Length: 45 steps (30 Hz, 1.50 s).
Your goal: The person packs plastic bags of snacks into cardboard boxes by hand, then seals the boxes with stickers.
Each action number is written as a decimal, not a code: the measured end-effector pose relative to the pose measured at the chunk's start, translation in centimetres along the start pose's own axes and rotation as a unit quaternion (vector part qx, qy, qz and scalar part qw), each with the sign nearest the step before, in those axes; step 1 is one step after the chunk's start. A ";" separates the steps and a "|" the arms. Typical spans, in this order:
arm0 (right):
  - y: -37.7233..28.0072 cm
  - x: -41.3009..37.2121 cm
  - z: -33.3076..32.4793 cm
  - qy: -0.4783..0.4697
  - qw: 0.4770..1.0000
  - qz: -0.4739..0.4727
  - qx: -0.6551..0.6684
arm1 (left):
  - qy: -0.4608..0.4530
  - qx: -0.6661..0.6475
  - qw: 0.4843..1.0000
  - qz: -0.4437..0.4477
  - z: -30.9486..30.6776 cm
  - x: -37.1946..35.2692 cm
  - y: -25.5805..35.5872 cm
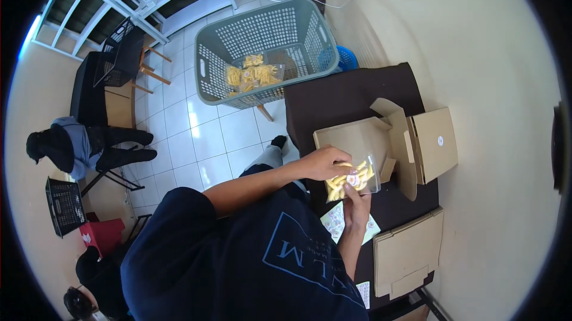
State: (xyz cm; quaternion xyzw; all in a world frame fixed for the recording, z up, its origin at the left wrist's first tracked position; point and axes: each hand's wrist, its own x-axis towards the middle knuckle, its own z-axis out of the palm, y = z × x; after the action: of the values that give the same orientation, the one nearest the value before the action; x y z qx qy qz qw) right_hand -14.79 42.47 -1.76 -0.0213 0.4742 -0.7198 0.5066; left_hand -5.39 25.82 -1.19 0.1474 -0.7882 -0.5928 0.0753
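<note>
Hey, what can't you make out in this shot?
Head view only:
- Label on the clear bag: too small to read.
- Bag's contents: partly covered by left hand and right hand.
- Sticker sheet: partly hidden by right forearm.
- Packets in the laundry basket: too small to count.

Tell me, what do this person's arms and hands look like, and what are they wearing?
Both arms are bare from the short sleeves of a dark navy T-shirt printed with pale boxed lettering. The left hand and right hand wear no gloves, and no watch or bracelet shows at either wrist.
</note>
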 end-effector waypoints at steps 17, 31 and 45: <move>-1.0 0.5 1.4 0.014 0.999 0.006 -0.037 | -0.007 -0.007 0.999 -0.049 0.0 0.1 -0.5; 0.3 4.8 -4.0 0.120 0.992 -0.033 0.005 | 0.097 -0.059 0.991 -0.071 -7.4 -1.6 -5.8; 5.0 10.9 -4.3 0.057 0.909 0.155 -0.382 | 0.151 0.091 0.976 -0.129 -10.6 -5.1 -5.6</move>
State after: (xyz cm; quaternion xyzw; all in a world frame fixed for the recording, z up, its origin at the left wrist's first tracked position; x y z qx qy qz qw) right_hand -18.73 36.93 -12.52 -0.0983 0.7382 -0.3960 0.5372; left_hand 3.38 16.39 -3.27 0.3414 -0.7928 -0.4944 0.1026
